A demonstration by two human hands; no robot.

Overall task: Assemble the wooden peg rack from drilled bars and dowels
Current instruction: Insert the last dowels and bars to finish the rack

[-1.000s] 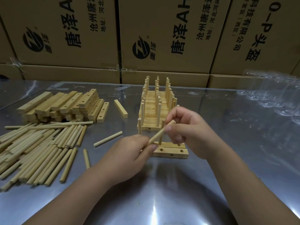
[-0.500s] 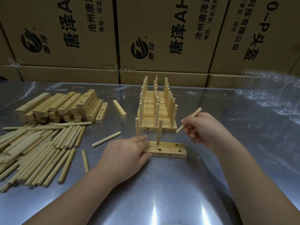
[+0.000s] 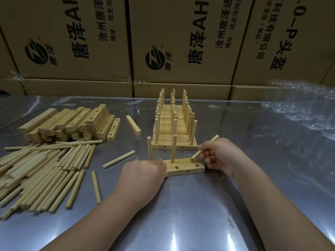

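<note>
Since half a second ago the right hand [image 3: 220, 154] has come down and to the left. The dowel [image 3: 205, 146] that it pinches is tilted, and its lower tip is now at the right-most top hole of the drilled bars [image 3: 184, 168]. The left hand [image 3: 143, 176] stays on the left end of these bars, fingers curled over it. Between the two hands, two upright dowels [image 3: 174, 149] stand in the bars. Just beyond the hands stand finished racks [image 3: 174, 127]. Left of the left hand lie loose dowels [image 3: 41, 171].
</note>
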